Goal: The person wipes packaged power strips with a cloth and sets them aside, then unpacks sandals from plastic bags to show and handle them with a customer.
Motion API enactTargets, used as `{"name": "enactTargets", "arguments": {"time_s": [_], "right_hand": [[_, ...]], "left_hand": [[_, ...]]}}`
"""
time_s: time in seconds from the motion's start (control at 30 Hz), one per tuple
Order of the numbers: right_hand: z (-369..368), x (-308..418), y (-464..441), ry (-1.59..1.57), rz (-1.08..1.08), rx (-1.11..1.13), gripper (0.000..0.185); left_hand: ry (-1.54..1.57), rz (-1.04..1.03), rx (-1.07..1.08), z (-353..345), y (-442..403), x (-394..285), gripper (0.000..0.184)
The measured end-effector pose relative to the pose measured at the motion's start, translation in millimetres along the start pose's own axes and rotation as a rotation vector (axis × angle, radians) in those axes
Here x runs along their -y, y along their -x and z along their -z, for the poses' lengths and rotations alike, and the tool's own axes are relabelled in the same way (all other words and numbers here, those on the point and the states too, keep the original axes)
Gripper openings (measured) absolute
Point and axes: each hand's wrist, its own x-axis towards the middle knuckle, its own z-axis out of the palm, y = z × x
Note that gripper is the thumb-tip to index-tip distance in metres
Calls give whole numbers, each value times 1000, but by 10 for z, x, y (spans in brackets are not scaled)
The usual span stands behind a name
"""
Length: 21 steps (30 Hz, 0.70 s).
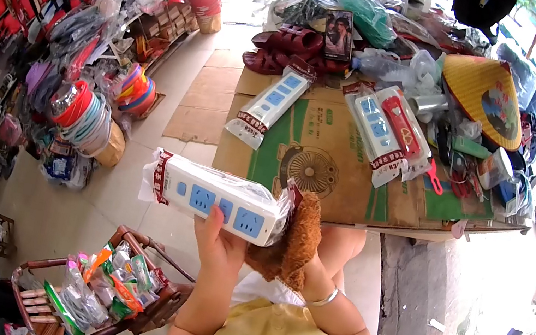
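Observation:
My left hand (pixel 221 237) is closed around a white power strip (pixel 213 195) with blue sockets, in a clear plastic sleeve with dark red printed ends. The thumb lies over the sockets. Against the strip's right end, my right hand (pixel 315 276) grips a brown fuzzy cloth (pixel 303 235); the cloth hides most of its fingers. Beyond my hands, a cardboard-covered table (pixel 267 174) bears another wrapped power strip (pixel 276 101) on its left. Farther right lie a wrapped strip with blue sockets (pixel 376 125) and a red-and-white packaged item (pixel 401 126).
Dark red slippers (pixel 282 48), plastic bags (pixel 366 16) and a yellow conical hat (pixel 484 98) crowd the table's far side. At lower left stands a bamboo chair (pixel 32 305) holding packets. Stacked buckets (pixel 89 122) and crowded shelves line the left.

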Motion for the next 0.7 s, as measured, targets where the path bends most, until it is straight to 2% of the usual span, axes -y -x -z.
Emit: {"name": "enactTargets", "arguments": {"time_s": [0.03, 0.1, 0.13, 0.2, 0.23, 0.27, 0.33, 0.4, 0.47, 0.53, 0.6, 0.63, 0.7], "right_hand": [[-16, -6, -24, -94, -93, -84, 43], [-525, 373, 423, 97, -80, -71, 45], [-497, 423, 407, 206, 6, 73, 45], [-440, 525, 373, 382, 222, 336, 45], [-378, 477, 265, 625, 234, 224, 41], [-368, 366, 245, 852, 348, 171, 35], [-348, 145, 207, 1325, 555, -20, 27], [-99, -86, 85, 441, 509, 39, 29], [-58, -60, 123, 478, 432, -28, 26], [-121, 4, 182, 327, 240, -163, 27], [-302, 150, 346, 358, 322, -17, 27], [-432, 183, 414, 418, 299, -66, 26], [-464, 244, 455, 339, 374, 11, 29]], "left_hand": [[3, -7, -5, 52, -39, -29, 57], [79, -59, -123, 171, -145, -135, 54], [83, -67, -124, 210, -170, -207, 54], [-209, -287, -137, 254, -203, -298, 51], [-217, -308, -145, 226, -158, -261, 54], [-216, -301, -151, 231, -74, -166, 54], [-436, -180, -10, 247, 125, 48, 57], [-391, -92, 2, 196, 249, 139, 55], [-372, -41, 19, 161, 211, 50, 48], [-238, 108, 65, 178, 180, -45, 47], [-192, 131, 68, 180, 178, -91, 46], [-150, 197, 80, 195, 167, -123, 47], [-112, 275, 100, 298, 120, -170, 50]]}}
